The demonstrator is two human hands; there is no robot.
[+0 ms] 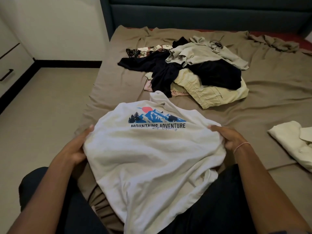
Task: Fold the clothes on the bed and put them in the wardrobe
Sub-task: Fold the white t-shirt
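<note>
Gripping: left hand point(78, 147) and right hand point(229, 136) each clutch the white T-shirt point(152, 159) by its sides.
Beyond the hands: clothes pile point(194, 70) on the bed point(273, 98).

Brown-sheeted bed point(118, 81): clothes pile point(194, 71) centre, folded cream shirt point(293, 141) right.

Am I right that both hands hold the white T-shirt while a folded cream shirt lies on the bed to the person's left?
Not quite: the head view shows the folded cream shirt on the bed to the person's right. The left hand and right hand do hold the white T-shirt.
</note>
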